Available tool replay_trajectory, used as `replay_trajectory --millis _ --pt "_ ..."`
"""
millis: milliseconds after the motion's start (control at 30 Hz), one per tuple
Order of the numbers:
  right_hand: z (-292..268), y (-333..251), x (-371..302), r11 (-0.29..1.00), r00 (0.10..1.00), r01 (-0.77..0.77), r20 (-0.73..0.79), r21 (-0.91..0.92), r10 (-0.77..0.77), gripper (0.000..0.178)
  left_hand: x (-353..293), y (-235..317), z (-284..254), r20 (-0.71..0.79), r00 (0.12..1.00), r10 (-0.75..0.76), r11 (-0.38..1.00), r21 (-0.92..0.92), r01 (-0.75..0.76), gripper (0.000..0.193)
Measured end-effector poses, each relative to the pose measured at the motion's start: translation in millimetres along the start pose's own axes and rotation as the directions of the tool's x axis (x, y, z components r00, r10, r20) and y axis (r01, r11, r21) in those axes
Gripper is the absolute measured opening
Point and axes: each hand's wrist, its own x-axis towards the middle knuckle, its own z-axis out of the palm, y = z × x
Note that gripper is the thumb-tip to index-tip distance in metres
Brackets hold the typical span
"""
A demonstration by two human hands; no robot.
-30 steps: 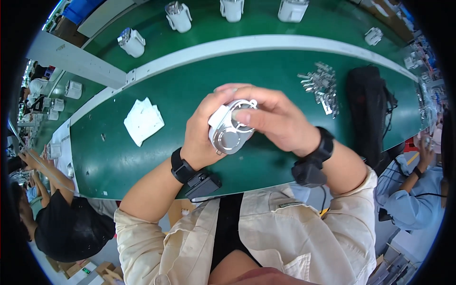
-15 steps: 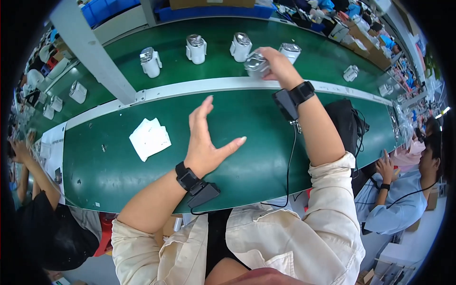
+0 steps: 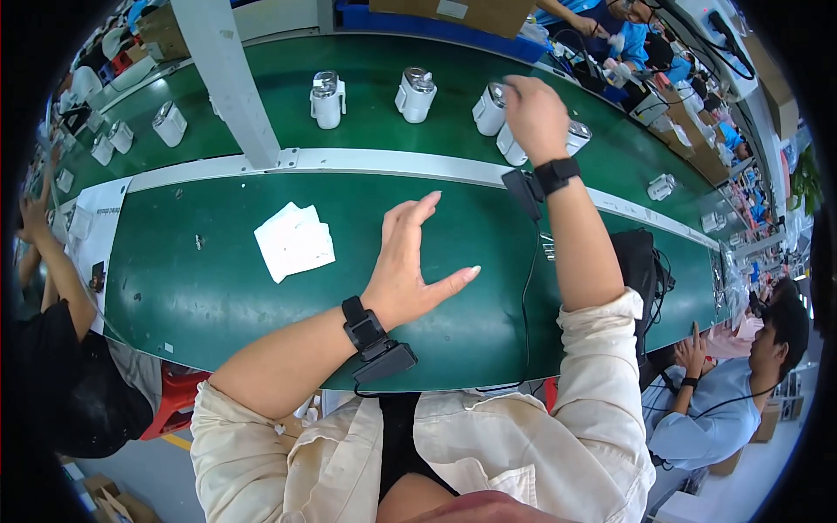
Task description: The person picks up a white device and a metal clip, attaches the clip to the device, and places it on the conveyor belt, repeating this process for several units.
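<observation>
My left hand (image 3: 408, 263) hovers over the green table with thumb and fingers spread, holding nothing. My right hand (image 3: 536, 120) reaches across the white rail to the far green surface. Its fingers bend down and are mostly hidden, so I cannot tell whether they grip. Just below it is a white device (image 3: 512, 146), its upper part covered by the hand. Close to the fingertips, another white device (image 3: 489, 112) with a silvery top stands upright. A similar device (image 3: 578, 135) is partly behind the hand. Two more, a white device (image 3: 416, 98) and another (image 3: 328, 103), stand further left.
White sheets (image 3: 295, 242) lie left of my left hand. A grey post (image 3: 228, 83) rises from the rail (image 3: 375, 161). A black bag (image 3: 635, 266) with cables sits at the right. Co-workers sit at both sides. A cable hangs from my right wrist.
The view has shifted, so the table things appear further right. My right hand, earlier around a silver-topped device, is now further forward, with a white device below it. My left hand stays spread.
</observation>
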Motion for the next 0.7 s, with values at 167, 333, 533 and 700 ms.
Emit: replay_trajectory --millis 167,333,533,700 --pt "4.3 -26.1 38.2 0.908 0.920 -0.138 0.288 -0.395 0.266 0.052 0.1 3.7 -0.2 -0.014 1.000 0.014 0.999 -0.030 -0.014 0.091" --pt "-2.2 -14.7 39.4 0.937 0.784 -0.204 0.526 -0.283 0.330 0.070 -7.8 2.0 -10.5 -0.023 1.000 0.017 0.999 -0.033 -0.018 0.094" --pt "-60.3 -52.2 -20.8 0.851 0.801 0.059 0.483 0.522 -0.353 0.080 -7.6 -11.6 -12.5 -0.194 0.981 -0.004 0.994 0.102 0.024 0.102" --pt "-110.9 -91.1 -94.3 0.682 0.658 0.025 0.501 0.731 -0.562 0.077 -16.6 -10.2 10.9 0.020 0.998 -0.055 0.967 -0.247 0.058 0.109"
